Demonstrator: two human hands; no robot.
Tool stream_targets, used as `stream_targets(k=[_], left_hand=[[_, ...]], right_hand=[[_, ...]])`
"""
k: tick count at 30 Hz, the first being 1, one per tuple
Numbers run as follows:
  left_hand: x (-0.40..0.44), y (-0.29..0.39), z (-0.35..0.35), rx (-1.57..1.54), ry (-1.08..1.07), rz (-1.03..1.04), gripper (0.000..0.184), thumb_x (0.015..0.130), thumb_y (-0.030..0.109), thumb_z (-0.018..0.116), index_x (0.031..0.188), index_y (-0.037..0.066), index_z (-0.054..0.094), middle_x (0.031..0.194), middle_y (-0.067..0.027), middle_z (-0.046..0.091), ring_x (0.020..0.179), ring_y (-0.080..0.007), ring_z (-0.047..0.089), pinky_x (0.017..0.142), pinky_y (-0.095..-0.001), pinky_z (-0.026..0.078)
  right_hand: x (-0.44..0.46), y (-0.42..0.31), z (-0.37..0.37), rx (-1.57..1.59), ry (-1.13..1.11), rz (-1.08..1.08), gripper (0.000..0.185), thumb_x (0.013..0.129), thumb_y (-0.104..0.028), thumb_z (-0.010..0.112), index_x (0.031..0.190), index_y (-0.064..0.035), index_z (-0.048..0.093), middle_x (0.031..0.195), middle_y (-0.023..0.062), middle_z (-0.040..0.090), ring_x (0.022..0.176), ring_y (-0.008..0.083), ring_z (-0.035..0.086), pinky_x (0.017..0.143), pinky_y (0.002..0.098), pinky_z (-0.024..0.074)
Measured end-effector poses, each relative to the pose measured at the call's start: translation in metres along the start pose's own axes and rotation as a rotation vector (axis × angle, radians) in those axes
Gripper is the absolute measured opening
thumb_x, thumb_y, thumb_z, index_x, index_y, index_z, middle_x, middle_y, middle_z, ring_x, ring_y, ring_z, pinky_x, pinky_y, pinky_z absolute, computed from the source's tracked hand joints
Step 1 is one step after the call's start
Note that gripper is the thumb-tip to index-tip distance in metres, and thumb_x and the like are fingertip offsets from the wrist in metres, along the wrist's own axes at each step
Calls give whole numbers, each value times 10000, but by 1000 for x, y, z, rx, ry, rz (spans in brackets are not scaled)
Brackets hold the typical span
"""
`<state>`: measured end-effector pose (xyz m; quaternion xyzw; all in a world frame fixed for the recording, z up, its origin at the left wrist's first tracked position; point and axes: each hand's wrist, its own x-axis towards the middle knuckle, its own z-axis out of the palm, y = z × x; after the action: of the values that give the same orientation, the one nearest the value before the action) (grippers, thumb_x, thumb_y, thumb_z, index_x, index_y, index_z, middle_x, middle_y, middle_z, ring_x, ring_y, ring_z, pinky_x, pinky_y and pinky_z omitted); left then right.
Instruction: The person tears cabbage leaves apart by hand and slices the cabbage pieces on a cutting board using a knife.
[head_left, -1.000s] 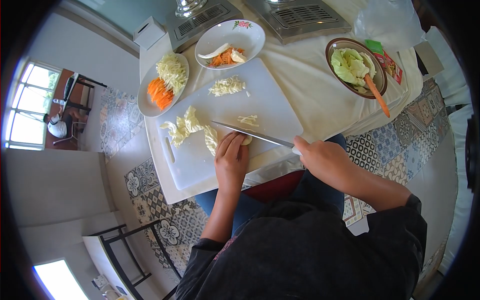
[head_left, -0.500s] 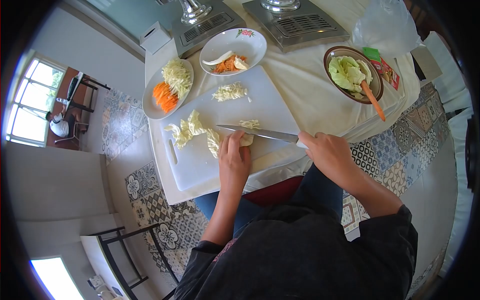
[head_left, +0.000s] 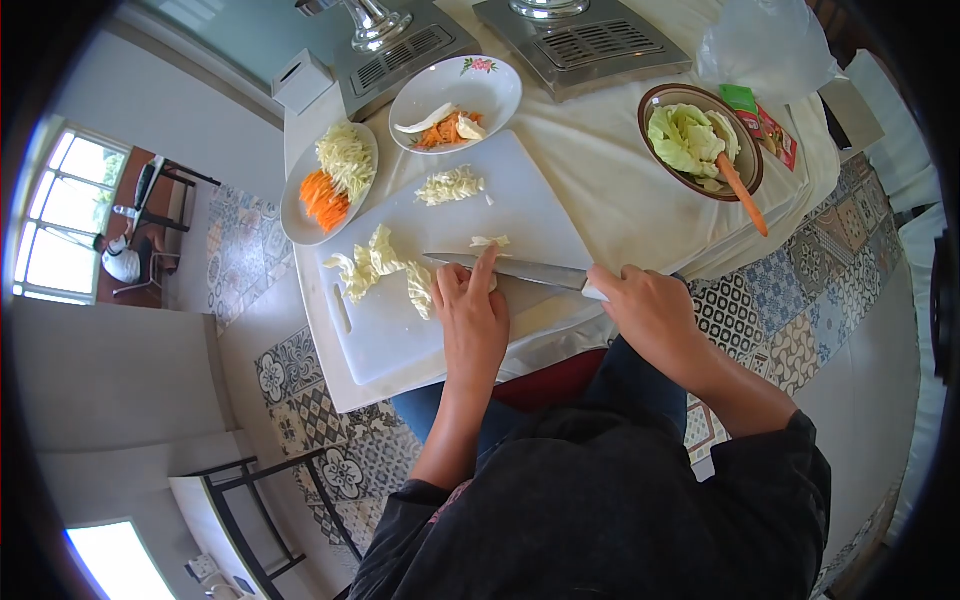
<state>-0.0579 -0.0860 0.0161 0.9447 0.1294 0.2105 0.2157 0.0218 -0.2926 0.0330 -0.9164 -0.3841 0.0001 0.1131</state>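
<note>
My right hand (head_left: 648, 318) grips the white handle of a kitchen knife (head_left: 545, 273), whose blade lies low across the white cutting board (head_left: 390, 345), pointing left. My left hand (head_left: 472, 318) is at the near side of the blade, fingers bent over a cabbage piece that they mostly hide. Its index finger reaches across the blade to small cabbage shreds (head_left: 490, 241) on the far side. Left of that hand lie loose cabbage leaves (head_left: 375, 265). Farther up the board is a pile of chopped cabbage (head_left: 450, 185).
A plate (head_left: 310, 236) holds shredded carrot and cabbage. Beside it, a flowered bowl (head_left: 410, 95) contains carrot shreds and pale pieces. At right, a brown-rimmed bowl (head_left: 652, 105) holds cabbage and a carrot (head_left: 742, 195). Metal dispenser bases (head_left: 590, 45), packets (head_left: 772, 135) and a plastic bag (head_left: 765, 50) stand behind.
My left index finger has stretched forward over the blade onto the shreds, which have shifted slightly. The knife remains in my right hand, its blade on the board.
</note>
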Motion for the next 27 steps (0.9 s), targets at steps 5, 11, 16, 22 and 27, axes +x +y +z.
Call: stream_targets(k=[5, 11, 16, 22, 27], left_hand=[[-3, -6, -2, -181, 123, -40, 424, 767, -90, 561, 1164, 49, 607, 1020, -195, 578, 969, -370, 569, 870, -454, 469], [-5, -34, -10, -164, 89, 101, 229, 783, -65, 621, 982, 32, 680, 1035, -129, 691, 966, -314, 673, 832, -384, 537], [1, -38, -7, -174, 96, 131, 211, 789, -61, 628, 969, 31, 685, 1050, -129, 697, 978, -314, 677, 841, -373, 543], [4, -37, -4, -179, 109, 158, 215, 777, -72, 624, 965, 19, 674, 1049, -137, 691, 990, -324, 666, 852, -391, 538], [1, -38, -3, -174, 95, 183, 288, 759, -96, 604, 1024, 10, 640, 1062, -156, 667, 1013, -349, 634, 874, -418, 521]], right_hand=[[0, 2, -1, 56, 43, -23, 219, 830, -177, 680, 1000, -115, 557, 673, 87, 598, 618, 285, 658, 499, 404, 501], [3, 5, -4, 211, -42, 4, 212, 880, -210, 645, 1018, -84, 545, 715, 117, 647, 674, 331, 663, 563, 451, 503], [2, 2, -15, 317, -57, 24, 205, 920, -228, 603, 1024, -65, 537, 725, 146, 655, 698, 372, 651, 595, 481, 491], [7, 0, -21, 380, -74, 60, 246, 934, -271, 598, 1027, -54, 530, 722, 156, 654, 707, 388, 647, 600, 494, 486], [9, 1, -13, 232, -17, 7, 241, 913, -260, 626, 1034, -72, 538, 696, 141, 632, 660, 356, 646, 566, 462, 492]])
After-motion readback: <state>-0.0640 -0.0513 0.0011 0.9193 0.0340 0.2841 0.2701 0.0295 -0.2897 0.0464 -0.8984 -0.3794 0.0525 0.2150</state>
